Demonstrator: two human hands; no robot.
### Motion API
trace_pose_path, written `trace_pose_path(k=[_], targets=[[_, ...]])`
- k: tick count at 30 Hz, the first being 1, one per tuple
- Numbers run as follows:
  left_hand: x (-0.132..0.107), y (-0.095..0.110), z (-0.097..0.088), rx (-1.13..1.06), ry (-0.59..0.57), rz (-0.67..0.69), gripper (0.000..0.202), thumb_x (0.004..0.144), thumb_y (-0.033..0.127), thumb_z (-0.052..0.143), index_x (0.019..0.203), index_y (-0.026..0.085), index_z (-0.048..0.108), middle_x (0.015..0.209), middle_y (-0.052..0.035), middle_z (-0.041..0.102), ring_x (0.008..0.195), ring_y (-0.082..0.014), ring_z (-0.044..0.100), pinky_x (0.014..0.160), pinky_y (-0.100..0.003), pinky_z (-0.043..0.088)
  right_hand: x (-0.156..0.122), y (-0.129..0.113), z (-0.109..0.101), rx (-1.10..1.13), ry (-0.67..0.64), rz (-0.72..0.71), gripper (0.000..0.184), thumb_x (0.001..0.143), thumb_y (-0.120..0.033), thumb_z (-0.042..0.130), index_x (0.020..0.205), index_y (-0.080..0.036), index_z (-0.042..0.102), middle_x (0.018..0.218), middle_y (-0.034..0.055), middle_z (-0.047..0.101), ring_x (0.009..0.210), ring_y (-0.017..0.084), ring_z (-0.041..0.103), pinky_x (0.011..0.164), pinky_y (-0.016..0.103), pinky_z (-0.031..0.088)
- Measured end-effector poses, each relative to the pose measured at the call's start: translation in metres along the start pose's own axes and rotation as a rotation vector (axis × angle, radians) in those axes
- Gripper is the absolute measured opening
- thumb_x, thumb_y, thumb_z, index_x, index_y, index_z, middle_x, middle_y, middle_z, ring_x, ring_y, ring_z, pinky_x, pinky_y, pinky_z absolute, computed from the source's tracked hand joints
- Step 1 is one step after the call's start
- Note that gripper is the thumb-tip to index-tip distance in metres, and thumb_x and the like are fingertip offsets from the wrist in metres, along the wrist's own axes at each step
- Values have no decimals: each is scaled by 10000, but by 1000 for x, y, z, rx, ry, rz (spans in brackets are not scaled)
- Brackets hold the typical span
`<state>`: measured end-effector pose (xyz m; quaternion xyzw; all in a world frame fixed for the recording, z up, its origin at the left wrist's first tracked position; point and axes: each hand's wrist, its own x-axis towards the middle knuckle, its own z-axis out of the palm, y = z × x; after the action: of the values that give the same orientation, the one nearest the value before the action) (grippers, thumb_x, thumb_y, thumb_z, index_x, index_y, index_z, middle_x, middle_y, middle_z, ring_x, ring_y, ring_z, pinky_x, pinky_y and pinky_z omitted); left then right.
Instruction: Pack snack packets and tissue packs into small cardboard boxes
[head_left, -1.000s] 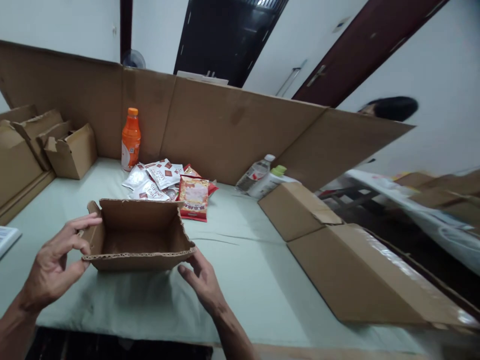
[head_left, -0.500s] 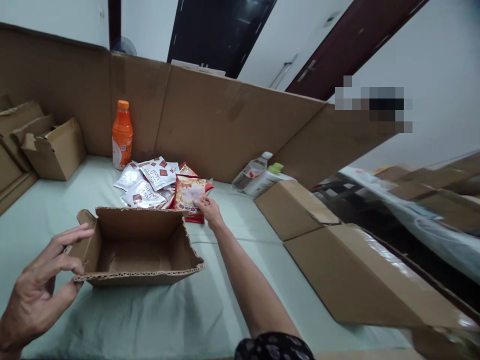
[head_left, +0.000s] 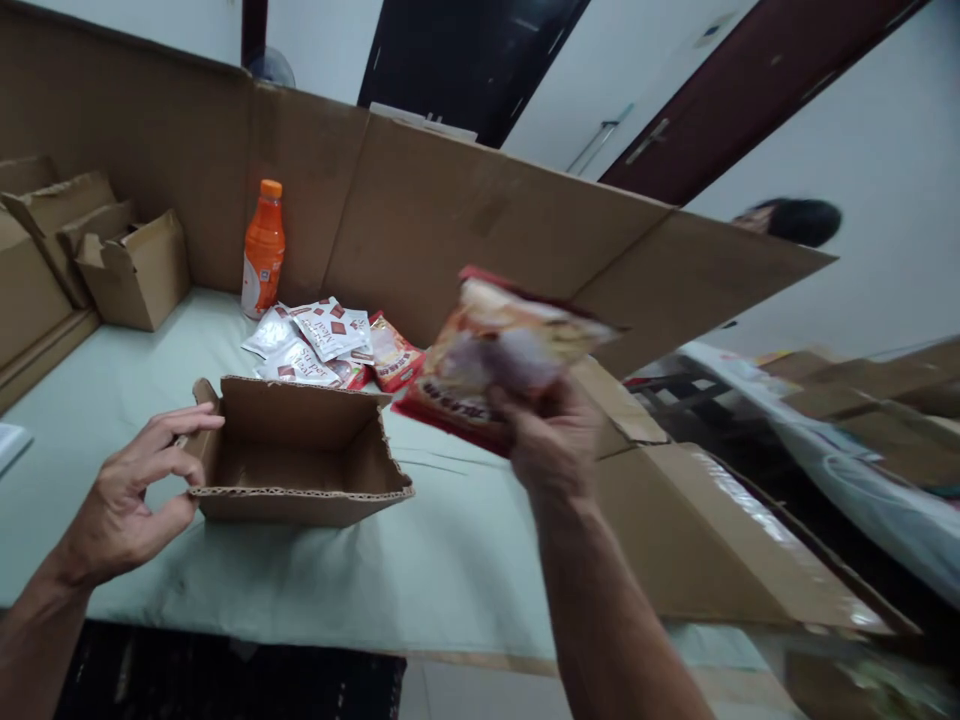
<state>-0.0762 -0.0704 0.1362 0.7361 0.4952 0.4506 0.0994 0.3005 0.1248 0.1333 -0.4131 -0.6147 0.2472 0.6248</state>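
My right hand (head_left: 551,435) holds up a red and cream food packet (head_left: 502,360), blurred by motion, well above the cloth. With thumb and fingers, my left hand (head_left: 142,490) grips the left side of an open cardboard box (head_left: 300,505). The part of the box's inside that shows holds nothing. Behind it lies a pile of white sachets (head_left: 330,328) with brown squares, and a second red packet (head_left: 394,355) rests at the pile's right side.
An orange bottle (head_left: 264,250) stands against the cardboard wall (head_left: 442,210). Small cartons (head_left: 139,265) sit at the left. Larger cardboard boxes (head_left: 697,540) line the right side. A person's head (head_left: 802,220) shows beyond the wall. Pale green cloth (head_left: 465,540) covers the table.
My right hand has lifted a red packet off the pile and brought it up and to the right, uncovering another red packet. My left hand stays on the box. The view has shifted.
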Motion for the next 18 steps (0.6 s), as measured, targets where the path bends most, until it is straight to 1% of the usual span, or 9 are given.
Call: trace_pose_path(k=[2, 3, 4, 5, 7, 10, 13, 16, 18], targets=[[1, 2, 1, 10, 4, 6, 161, 844, 75, 585, 794, 224, 616, 1376, -53, 651, 1351, -278, 595, 1177, -491, 460, -1, -46, 4, 75, 111, -248, 264, 742, -309, 838, 946, -244, 683, 929, -14, 703, 921, 197, 673, 899, 364, 550], [2, 2, 2, 14, 6, 10, 151, 852, 83, 588, 796, 221, 615, 1371, -62, 655, 1346, -277, 600, 1168, -483, 469, -4, -67, 9, 83, 109, -350, 219, 752, -261, 833, 905, -251, 677, 895, -22, 688, 898, 189, 664, 878, 346, 546], [3, 2, 3, 17, 9, 14, 143, 861, 91, 587, 798, 217, 612, 1364, -70, 660, 1340, -275, 604, 1161, -472, 475, -9, -86, 17, 68, 47, -437, 173, 772, -216, 808, 862, -254, 664, 851, -29, 668, 851, 177, 650, 828, 318, 539], [4, 2, 4, 22, 13, 16, 137, 870, 98, 583, 800, 214, 609, 1359, -78, 662, 1334, -271, 609, 1155, -462, 480, -14, -102, 25, 38, -63, -507, 144, 797, -170, 763, 817, -252, 646, 803, -34, 644, 790, 164, 626, 763, 289, 522], [5, 1, 5, 41, 23, 13, 128, 885, 121, 572, 798, 208, 607, 1353, -92, 661, 1310, -262, 624, 1129, -433, 498, -23, -121, 44, -61, -371, -593, 178, 825, -78, 633, 754, -239, 608, 742, -30, 602, 708, 146, 570, 671, 253, 460], [4, 1, 6, 96, 47, -23, 132, 901, 168, 557, 789, 202, 617, 1363, -110, 641, 1274, -256, 642, 1078, -394, 527, -30, -124, 68, -308, -877, -580, 230, 764, -3, 519, 749, -217, 602, 763, 3, 607, 720, 151, 545, 658, 257, 396], [1, 3, 7, 162, 55, -52, 148, 899, 193, 531, 780, 201, 618, 1377, -123, 624, 1308, -274, 618, 1066, -402, 535, -26, -117, 84, -548, -1240, -451, 231, 740, 9, 520, 745, -199, 621, 773, 11, 639, 708, 140, 529, 633, 256, 331], [2, 8, 4, 223, 15, -18, 141, 878, 164, 506, 778, 199, 599, 1410, -131, 609, 1322, -288, 606, 1081, -440, 531, -20, -116, 98, -643, -1410, -389, 211, 756, 0, 546, 738, -190, 636, 754, -1, 659, 673, 125, 504, 604, 256, 283], [7, 12, 1, 268, -45, 77, 116, 869, 141, 520, 806, 199, 598, 1430, -131, 608, 1359, -299, 580, 1152, -486, 477, -18, -119, 109, -668, -1473, -398, 194, 790, -17, 574, 731, -186, 651, 732, -1, 670, 647, 122, 492, 591, 261, 267]])
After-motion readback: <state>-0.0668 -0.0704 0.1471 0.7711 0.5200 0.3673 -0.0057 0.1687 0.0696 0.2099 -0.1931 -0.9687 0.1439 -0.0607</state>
